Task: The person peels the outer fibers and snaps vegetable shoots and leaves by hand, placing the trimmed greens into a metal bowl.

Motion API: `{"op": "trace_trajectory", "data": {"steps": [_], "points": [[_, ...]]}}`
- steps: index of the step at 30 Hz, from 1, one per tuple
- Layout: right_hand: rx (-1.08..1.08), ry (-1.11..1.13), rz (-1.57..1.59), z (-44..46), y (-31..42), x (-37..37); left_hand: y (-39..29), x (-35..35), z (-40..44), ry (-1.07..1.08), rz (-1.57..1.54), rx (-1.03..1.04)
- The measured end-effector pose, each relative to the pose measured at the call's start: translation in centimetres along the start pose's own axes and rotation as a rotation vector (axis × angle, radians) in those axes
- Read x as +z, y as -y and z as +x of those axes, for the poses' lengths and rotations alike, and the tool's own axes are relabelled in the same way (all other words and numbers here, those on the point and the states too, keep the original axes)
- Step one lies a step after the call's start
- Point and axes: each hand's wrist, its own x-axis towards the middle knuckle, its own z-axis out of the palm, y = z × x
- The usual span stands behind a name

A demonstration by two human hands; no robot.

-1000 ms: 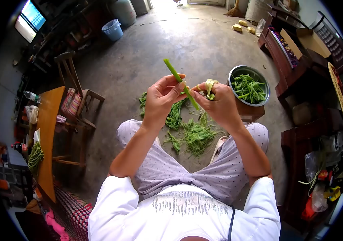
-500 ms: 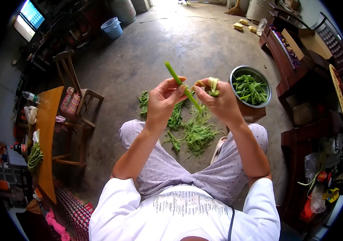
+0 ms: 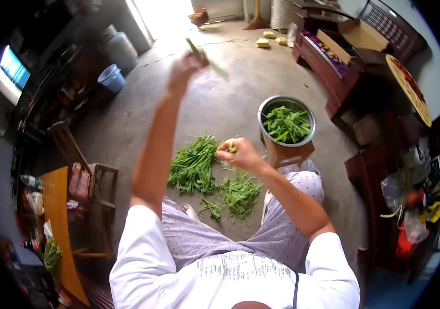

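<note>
My left hand (image 3: 185, 68) is raised far forward, smeared by motion, its fingers closed round a green stem (image 3: 192, 47) that sticks out on both sides. Lower and to the right, my right hand (image 3: 243, 154) is closed, with a yellow-green peel strip (image 3: 232, 148) at its fingers. Just left of that hand lies a heap of leafy green stalks (image 3: 191, 167) on the floor. Below it is a pile of thin green shreds (image 3: 240, 195). A metal bowl (image 3: 310, 136) of cut green pieces (image 3: 286, 124) stands on a wooden stool (image 3: 288, 152) to the right.
A chicken (image 3: 199, 19) is by the bright doorway. A blue bucket (image 3: 112, 80) stands at the left, near a wooden chair (image 3: 104, 170) and a table (image 3: 57, 206). Dark wooden furniture (image 3: 333, 92) lines the right side. Several yellowish lumps (image 3: 263, 43) lie at the back.
My left hand has swung forward and up with the stem, away from my right hand. My right hand has moved down and left, near the leafy heap. The view has shifted.
</note>
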Motion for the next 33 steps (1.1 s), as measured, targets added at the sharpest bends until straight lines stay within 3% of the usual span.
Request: {"op": "trace_trajectory", "data": {"steps": [1,2,4,7,9,11,13,15,16,17,18,19,20,22,26,29,31,33], "points": [[0.015,-0.010,-0.007,-0.4,-0.5,0.4,6.2,0.0,-1.0,0.118,0.013,-0.216],[0.031,-0.027,0.002,-0.8,-1.0,0.5,8.1,2.5,-3.3,0.116,0.121,-0.477],[-0.080,-0.048,-0.105,-1.5,-1.8,0.5,13.2,5.8,-5.5,0.240,0.059,-0.647],[0.064,0.040,-0.073,-2.0,-2.6,0.0,16.5,11.6,-3.0,0.443,0.164,-0.562],[0.147,0.073,0.007,-2.3,-2.5,-0.9,14.7,14.9,-1.3,0.484,0.907,-0.359],[0.173,0.031,0.071,-2.2,-3.5,-1.7,14.8,14.5,0.3,0.507,0.937,-0.345],[0.090,-0.022,0.192,-2.1,-5.0,-3.3,20.9,10.8,-1.0,0.293,0.396,-0.194],[0.174,-0.098,0.132,-2.9,-3.7,-5.4,21.3,6.8,-4.9,0.288,0.382,-0.275],[0.135,-0.140,0.151,-3.3,-3.6,-6.0,26.0,3.6,-8.4,0.214,0.309,-0.358],[0.082,-0.188,0.164,-3.3,-3.5,-6.8,24.9,3.1,-12.3,0.220,0.613,-0.633],[0.084,-0.181,0.162,-3.1,-3.4,-7.6,28.2,1.2,-17.6,0.374,0.902,-0.592],[0.085,-0.217,0.192,-3.4,-3.3,-7.9,32.0,-0.2,-22.6,0.669,1.038,-0.669],[0.087,-0.254,0.224,-3.5,-3.4,-7.9,34.5,0.0,-28.6,0.817,1.166,-0.740],[0.089,-0.259,0.226,-4.2,-2.7,-8.2,36.0,0.8,-33.6,0.860,0.984,-0.841],[0.076,-0.304,0.110,-3.6,-3.5,-7.6,42.2,6.5,-48.2,0.888,1.322,-0.714],[0.133,-0.295,0.114,-3.5,-3.6,-7.1,40.5,7.3,-45.6,1.045,1.116,-0.467],[0.123,-0.282,0.063,-3.1,-3.0,-7.4,38.7,5.9,-43.0,1.042,1.045,-0.153],[0.137,-0.283,0.132,-3.0,-2.4,-7.4,33.0,4.0,-37.8,1.166,0.961,-0.096]]}}
